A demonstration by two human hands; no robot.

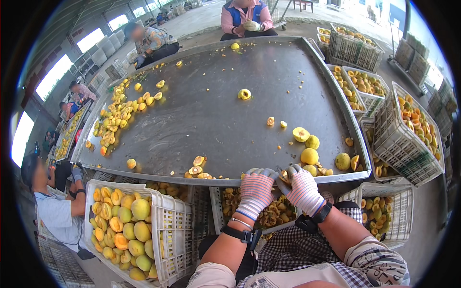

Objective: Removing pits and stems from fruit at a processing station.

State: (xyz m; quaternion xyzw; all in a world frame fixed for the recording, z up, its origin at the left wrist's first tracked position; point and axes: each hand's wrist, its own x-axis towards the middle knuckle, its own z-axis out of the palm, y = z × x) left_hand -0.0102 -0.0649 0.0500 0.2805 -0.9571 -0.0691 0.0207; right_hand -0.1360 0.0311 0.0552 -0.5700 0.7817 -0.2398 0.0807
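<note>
Both hands meet at the near edge of a metal-topped table, in striped work gloves with grey fingers. My left hand is closed, its fingers curled; what they grip is hidden. My right hand is closed around a brownish-orange piece of peach, mostly covered by the fingers. The fingertips of both hands nearly touch. Just right of them lie whole yellow peaches and a cut peach half. To the left of my hands sit several cut peach pieces.
A crate of peaches stands at the near left; a crate of scraps sits below my hands. More filled crates line the right side. Peach halves cover the table's left. Co-workers sit around the table.
</note>
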